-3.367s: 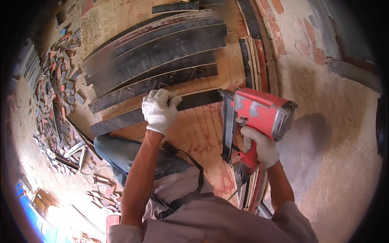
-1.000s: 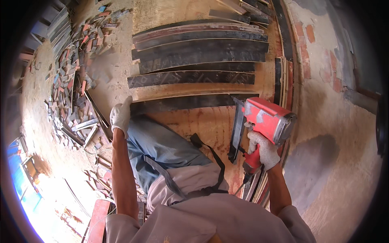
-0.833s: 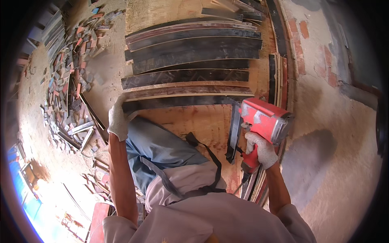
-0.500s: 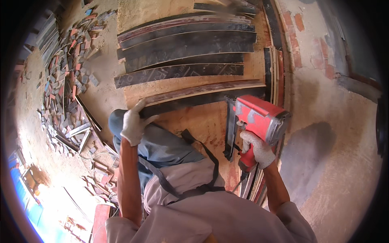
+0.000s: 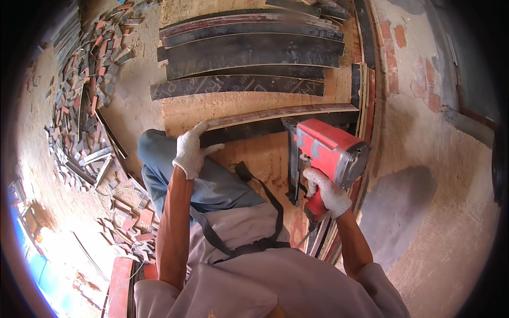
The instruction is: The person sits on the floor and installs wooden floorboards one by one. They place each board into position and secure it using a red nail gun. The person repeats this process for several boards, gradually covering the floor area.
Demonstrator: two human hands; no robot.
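Note:
My right hand [image 5: 330,195], in a pale knit glove, is wrapped around the handle of a red nail gun [image 5: 331,142]. The gun's dark nose and magazine lie to its left, with the nose at the near side of a long plywood strip [image 5: 275,115]. That strip runs crosswise in front of me, its dark face toward me and a reddish-brown edge on top. Gloved as well, my left hand [image 5: 190,152] grips the strip's left end, fingers over the far side and thumb on the near side. Where the nose meets the wood is partly hidden by the gun.
Several dark plywood strips [image 5: 254,53] lie in rows beyond on a wooden sheet [image 5: 183,117]. More strips are stacked lengthwise [image 5: 362,93] at the right, beside a concrete floor [image 5: 424,222]. Small offcuts [image 5: 87,106] litter the left. My bent knee [image 5: 156,146] is under my left arm.
The nail gun has moved left along the strip in my right hand. My left hand has shifted slightly right and still grips the strip's left end. The view has shifted slightly.

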